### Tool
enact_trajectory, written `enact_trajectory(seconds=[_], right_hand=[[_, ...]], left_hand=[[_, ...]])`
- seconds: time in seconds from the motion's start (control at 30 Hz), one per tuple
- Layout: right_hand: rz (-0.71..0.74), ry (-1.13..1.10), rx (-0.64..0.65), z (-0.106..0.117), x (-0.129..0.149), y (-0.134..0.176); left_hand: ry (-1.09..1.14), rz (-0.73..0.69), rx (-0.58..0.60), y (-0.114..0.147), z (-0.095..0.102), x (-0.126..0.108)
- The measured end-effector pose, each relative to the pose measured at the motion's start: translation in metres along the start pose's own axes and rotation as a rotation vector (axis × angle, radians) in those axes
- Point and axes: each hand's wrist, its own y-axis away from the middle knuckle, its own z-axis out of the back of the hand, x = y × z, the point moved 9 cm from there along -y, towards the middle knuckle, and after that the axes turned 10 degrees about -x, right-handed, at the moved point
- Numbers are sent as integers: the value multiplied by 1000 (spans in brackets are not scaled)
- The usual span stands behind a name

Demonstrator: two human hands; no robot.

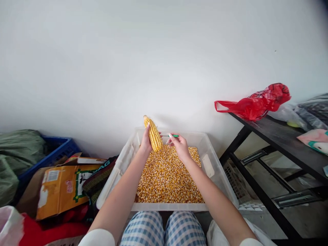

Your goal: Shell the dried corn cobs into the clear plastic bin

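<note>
My left hand (146, 139) is closed round an ear of corn (154, 136), which tilts with its pale tip up and to the left. Rows of yellow kernels cover the side that shows. In my right hand (180, 145) is a screwdriver (175, 136) with a green handle, its thin metal shaft pointing left at the ear. Whether the shaft touches the kernels I cannot tell. Both hands are over a clear plastic bin (214, 160) with a deep layer of loose corn kernels (169, 181) inside.
Left of the bin lie an orange cardboard box (64, 184), a dark mesh bag (98, 181) and a blue crate (61, 145). At the right, a black table (276, 136) bears a red plastic bag (258, 102). A white wall (164, 61) rises behind the bin.
</note>
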Motion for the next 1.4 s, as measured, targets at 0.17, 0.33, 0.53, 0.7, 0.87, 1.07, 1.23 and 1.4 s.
enact_trajectory(seconds=[0.17,0.33,0.53,0.7,0.87,1.07,1.23,1.4], right_hand=[[102,36,-93,9,18,3],[189,27,-171,17,30,6],[288,34,-91,5,46,19],[310,107,-57,-2,45,26],[297,107,-112,4,41,23],[240,45,-114,4,34,21],[202,37,-83,-2,37,25],[210,46,-98,-6,48,25]], left_hand=[[-14,10,43,-3,-5,8],[-1,100,87,4,-12,16],[-18,142,186,14,-24,19],[-46,151,296,18,-33,23],[-46,154,330,23,-37,22],[-61,115,345,20,-36,20],[-55,134,339,22,-35,20],[-12,127,261,26,-34,16]])
